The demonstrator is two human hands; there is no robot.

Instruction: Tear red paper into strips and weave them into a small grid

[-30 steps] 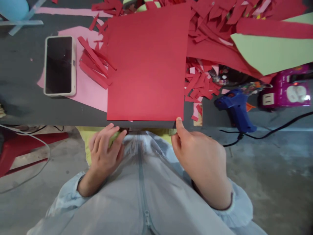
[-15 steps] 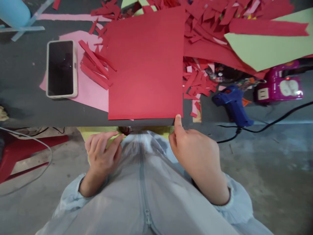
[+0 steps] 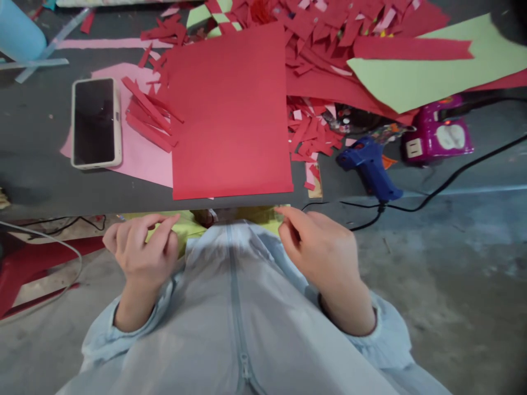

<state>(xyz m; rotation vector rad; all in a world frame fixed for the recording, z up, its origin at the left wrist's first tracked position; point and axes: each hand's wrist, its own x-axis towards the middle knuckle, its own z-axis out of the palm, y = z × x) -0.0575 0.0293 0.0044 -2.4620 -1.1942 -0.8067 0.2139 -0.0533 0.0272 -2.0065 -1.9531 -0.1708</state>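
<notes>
I see: plain red sheet [image 3: 230, 115], centre | pale green paper [image 3: 428, 78], upper right | dark blue glue gun [image 3: 373, 167], right | red-and-green checked piece [image 3: 221, 16], top centre

We're up on the wearer's head, a single camera facing forward and steeply down, close in: jacket [image 3: 197, 329] bottom centre, left hand [image 3: 144, 249] and right hand [image 3: 323, 249] below mid-frame, surface [image 3: 37, 184] spanning the upper half, floor [image 3: 465, 307] lower right.
</notes>
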